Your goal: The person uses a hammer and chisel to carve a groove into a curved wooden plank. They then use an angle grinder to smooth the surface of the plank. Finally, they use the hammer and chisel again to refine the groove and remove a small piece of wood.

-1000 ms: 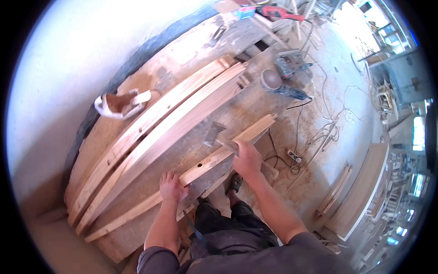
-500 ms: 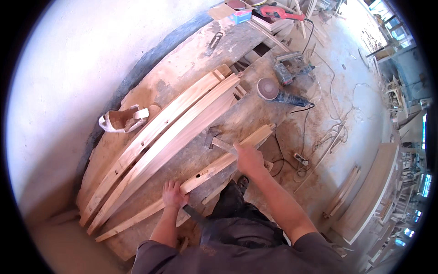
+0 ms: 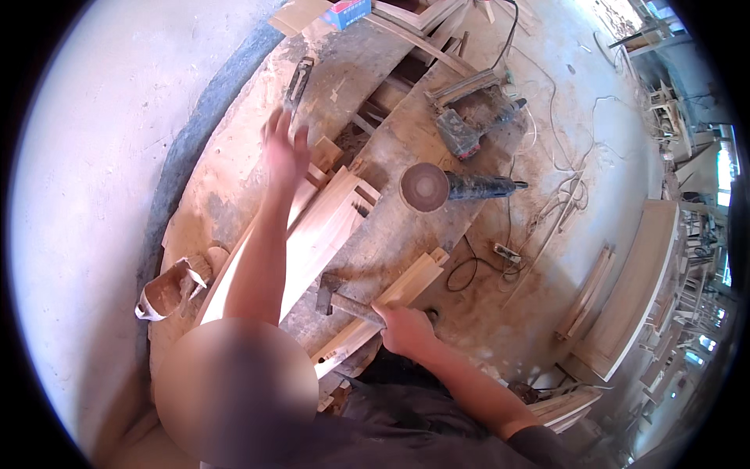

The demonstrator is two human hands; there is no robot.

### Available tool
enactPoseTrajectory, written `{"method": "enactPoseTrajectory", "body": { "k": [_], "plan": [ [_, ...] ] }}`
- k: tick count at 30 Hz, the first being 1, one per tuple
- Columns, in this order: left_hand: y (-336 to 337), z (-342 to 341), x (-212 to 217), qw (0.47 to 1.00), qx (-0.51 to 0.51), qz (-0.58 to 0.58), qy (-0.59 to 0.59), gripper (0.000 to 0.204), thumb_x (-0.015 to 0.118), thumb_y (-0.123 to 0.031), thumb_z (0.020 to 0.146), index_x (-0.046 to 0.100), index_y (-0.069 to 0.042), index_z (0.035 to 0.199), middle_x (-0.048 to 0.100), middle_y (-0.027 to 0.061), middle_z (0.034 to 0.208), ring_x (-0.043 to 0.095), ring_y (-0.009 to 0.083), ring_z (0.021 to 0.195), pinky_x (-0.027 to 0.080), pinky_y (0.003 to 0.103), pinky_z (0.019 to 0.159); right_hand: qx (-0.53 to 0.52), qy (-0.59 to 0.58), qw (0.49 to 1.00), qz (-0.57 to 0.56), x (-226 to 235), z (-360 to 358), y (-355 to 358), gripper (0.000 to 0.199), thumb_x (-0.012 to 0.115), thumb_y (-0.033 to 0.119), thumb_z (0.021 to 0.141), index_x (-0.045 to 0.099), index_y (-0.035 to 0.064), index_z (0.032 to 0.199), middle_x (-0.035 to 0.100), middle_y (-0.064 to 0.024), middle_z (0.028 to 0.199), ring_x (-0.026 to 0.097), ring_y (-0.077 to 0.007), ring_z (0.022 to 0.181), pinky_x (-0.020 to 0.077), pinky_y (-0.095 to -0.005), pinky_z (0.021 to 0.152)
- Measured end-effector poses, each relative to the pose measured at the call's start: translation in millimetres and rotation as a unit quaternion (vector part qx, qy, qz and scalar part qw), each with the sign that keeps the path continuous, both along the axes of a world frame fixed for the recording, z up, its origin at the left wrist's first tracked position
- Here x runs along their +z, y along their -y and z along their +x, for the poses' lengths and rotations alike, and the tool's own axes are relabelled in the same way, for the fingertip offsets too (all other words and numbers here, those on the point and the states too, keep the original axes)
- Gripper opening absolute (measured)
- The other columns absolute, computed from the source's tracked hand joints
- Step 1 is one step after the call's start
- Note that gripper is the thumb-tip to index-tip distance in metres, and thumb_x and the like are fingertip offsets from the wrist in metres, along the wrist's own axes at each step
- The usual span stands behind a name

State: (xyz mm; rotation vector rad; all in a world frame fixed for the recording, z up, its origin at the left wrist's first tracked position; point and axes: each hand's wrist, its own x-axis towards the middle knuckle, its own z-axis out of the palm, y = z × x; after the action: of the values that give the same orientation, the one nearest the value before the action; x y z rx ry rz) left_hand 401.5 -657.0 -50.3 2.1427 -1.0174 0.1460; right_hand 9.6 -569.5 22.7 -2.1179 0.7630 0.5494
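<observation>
Your left hand (image 3: 287, 160) has left the smooth, pale beam (image 3: 408, 283) and swung up the bench (image 3: 238, 164) since the earlier frame. In the head view its fingers are spread just short of a slim dark tool (image 3: 299, 78), lying lengthwise away from you on the worn, dusty top; your farther right hand (image 3: 408, 332) has its fingers wrapped round the wooden-handled, blunt-headed hammer (image 3: 353, 307)

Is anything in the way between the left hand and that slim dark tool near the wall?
Nothing visible; the left hand is at the near end of the slim dark tool. Contact is unclear.
</observation>
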Motion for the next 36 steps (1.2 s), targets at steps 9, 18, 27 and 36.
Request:
{"method": "enactPoseTrajectory", "body": {
  "k": [9, 18, 27, 36],
  "plan": [
    [152.6, 80.3, -46.4, 0.946, 0.143, 0.284, -0.052, 0.042, 0.072, -0.019, 0.085, 0.071, 0.001, 0.123, 0.065, 0.0268, 0.133, 0.061, 0.0427, 0.127, 0.048, 0.049, 0.109, -0.034, -0.03, 0.998, 0.039, -3.3, 2.3, 1.3, 0.064, 0.068, 0.014, 0.083, 0.057, 0.0155, 0.146, 0.071, -0.0203, 0.096, 0.074, -0.0405, 0.085, 0.0596, -0.0521, 0.075],
    [63.0, 73.9, 21.0, 0.988, -0.011, 0.152, -0.029, 0.032, 0.063, -0.009, 0.081, 0.077, -0.005, 0.11, 0.076, 0.0259, 0.098, 0.073, 0.0423, 0.095, 0.059, 0.049, 0.085, -0.081, 0.005, 0.995, 0.05, -1.7, -3.3, -0.4, 0.058, 0.067, 0.016, 0.086, 0.062, 0.0152, 0.144, 0.073, -0.0245, 0.111, 0.07, -0.0451, 0.101, 0.057, -0.054, 0.089],
    [-213.4, -164.3, 149.9, 0.969, 0.013, 0.108, -0.224, 0.03, 0.051, 0.005, 0.095, 0.072, -0.008, 0.111, 0.073, 0.0062, 0.095, 0.07, 0.0211, 0.094, 0.059, 0.042, 0.086, -0.282, 0.09, 0.908, 0.298, 36.5, -66.3, 33.8, 0.034, 0.067, 0.007, 0.088, 0.064, 0.0, 0.121, 0.065, -0.0039, 0.086, 0.063, -0.0145, 0.075, 0.0517, -0.0299, 0.069],
    [-246.2, -364.8, 90.6, 0.984, -0.079, 0.041, -0.152, 0.029, 0.07, -0.006, 0.062, 0.066, -0.011, 0.09, 0.056, 0.0067, 0.078, 0.059, 0.0295, 0.082, 0.048, 0.043, 0.071, -0.441, 0.121, 0.86, 0.227, 65.9, -68.2, 19.2, 0.014, 0.068, 0.013, 0.1, 0.061, 0.0017, 0.105, 0.055, -0.0029, 0.07, 0.05, -0.0131, 0.055, 0.0422, -0.0289, 0.054]
  ]
}}
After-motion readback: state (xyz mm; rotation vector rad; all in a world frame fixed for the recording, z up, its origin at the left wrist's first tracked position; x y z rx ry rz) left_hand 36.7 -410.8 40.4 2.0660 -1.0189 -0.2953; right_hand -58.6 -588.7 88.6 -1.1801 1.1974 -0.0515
